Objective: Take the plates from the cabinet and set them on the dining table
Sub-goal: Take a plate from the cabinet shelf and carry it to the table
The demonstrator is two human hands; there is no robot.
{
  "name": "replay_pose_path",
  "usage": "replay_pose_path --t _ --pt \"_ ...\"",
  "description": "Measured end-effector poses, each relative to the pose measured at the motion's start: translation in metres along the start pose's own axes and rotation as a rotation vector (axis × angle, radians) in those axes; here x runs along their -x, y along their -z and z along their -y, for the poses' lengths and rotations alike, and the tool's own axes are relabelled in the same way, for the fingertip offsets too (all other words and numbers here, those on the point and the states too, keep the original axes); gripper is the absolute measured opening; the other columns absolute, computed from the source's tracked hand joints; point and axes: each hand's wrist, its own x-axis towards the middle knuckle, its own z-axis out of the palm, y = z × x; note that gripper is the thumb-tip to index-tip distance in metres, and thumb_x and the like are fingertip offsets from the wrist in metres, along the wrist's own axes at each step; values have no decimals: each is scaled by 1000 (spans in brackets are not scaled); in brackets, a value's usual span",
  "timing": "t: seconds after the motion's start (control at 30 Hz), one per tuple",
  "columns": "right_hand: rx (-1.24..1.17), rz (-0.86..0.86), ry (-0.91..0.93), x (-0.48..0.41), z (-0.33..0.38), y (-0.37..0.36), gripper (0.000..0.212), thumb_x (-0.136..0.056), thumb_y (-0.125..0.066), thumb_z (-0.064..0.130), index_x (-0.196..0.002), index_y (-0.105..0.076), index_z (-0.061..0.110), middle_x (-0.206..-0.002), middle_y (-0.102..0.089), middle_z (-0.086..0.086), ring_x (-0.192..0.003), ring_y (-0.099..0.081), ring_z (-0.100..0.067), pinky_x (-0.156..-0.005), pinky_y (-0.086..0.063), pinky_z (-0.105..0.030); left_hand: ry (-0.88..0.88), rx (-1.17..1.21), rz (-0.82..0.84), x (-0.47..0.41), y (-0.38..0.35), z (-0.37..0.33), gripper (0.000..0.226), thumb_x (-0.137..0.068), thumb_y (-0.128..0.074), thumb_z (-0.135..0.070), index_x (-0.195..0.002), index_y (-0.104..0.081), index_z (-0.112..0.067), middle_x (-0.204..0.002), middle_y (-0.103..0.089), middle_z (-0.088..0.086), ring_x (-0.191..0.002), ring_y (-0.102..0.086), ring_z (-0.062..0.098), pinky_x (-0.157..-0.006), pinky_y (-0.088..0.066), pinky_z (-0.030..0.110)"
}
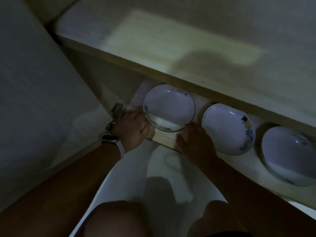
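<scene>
On the cabinet shelf [164, 138], three plates in a row; both hands at the leftmost plate [168, 106].
Left hand [133, 129] curled against its left rim, grip unclear in the dim light; right hand [195, 142] flat, fingers relaxed, touching its lower-right rim.

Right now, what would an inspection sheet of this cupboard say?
Surface: wooden shelf, dimly lit.
Job's things: left plate, middle plate and right plate, in a row on the shelf.
Clutter: nothing seen.
Hands: left hand at the left plate's near-left rim, grip unclear; right hand flat on the shelf, fingertips at the same plate's rim.
Cables: nothing seen.
Surroundings: open door at left, board above the plates, pale floor below; watch on the left wrist.
</scene>
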Motion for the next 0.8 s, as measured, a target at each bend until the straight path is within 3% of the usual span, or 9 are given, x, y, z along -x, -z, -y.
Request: replay_pose_path --t 0.07,0.17,0.27,0.4,0.5,0.6,0.7,0.8 --pt "-97 26 -96 -7 -5 -9 55 -93 -39 47 -127 -53 6 -125 -54 -15 -110 -53 -32 -87 -49 -40 42 12 -10 -12 -12 1 55 -86 -39 -44 -122 -59 -8 -119 -64 17 -104 -60 38 -88 -49 42" --pt "-290 13 -183 -18 -7 -14 48 -91 -41 46 -112 -58 7 -107 -60 -13 -97 -58 -31 -75 -44 -32 152 52 -30 -30 -28 0 47 -87 -51 -40 -122 -57 -9 -119 -63 18 -107 -59 38 -88 -44 39" --pt "-448 -92 -259 -25 -5 -21 33 -95 -52 32 -106 -60 3 -102 -62 -14 -94 -58 -29 -75 -44 -33 287 170 -12 -42 -37 -3 53 -87 -56 -38 -134 -47 -14 -131 -57 14 -117 -54 35 -92 -45 40" --pt "-611 -63 -441 -35 -1 -27 22 -91 -58 31 -97 -52 11 -76 -51 11 -72 -50 -13 -57 -34 -24 332 275 -80 -51 -46 -10 63 -86 -59 -22 -145 -36 -13 -133 -55 15 -117 -53 35 -88 -45 37" --pt "-715 -104 -493 -45 -1 -33 29 -86 -61 29 -105 -54 7 -86 -61 1 -83 -57 -19 -69 -40 -27 397 538 -148 -59 -50 -14 46 -85 -55 -9 -131 -50 -12 -118 -64 12 -104 -60 29 -79 -40 23" --pt "-812 -134 -506 -54 -1 -38 38 -82 -65 20 -115 -55 3 -104 -64 -6 -92 -59 -19 -75 -44 -25 456 657 -168 -67 -60 -5 31 -83 -50 -6 -112 -60 -10 -100 -68 11 -89 -60 23 -74 -40 21" --pt "-868 -144 -533 -60 0 -39 44 -82 -67 14 -121 -50 1 -107 -59 -4 -92 -55 -15 -77 -45 -24 459 711 -207 -73 -61 -3 21 -82 -50 -3 -100 -60 0 -86 -65 12 -81 -61 28 -72 -43 21" --pt "-891 -155 -531 -58 0 -41 44 -79 -65 10 -118 -50 0 -108 -63 -10 -94 -61 -21 -70 -48 -25 465 819 -235 -70 -55 -10 14 -85 -48 10 -95 -57 11 -72 -54 -1 -67 -50 9 -62 -38 5"
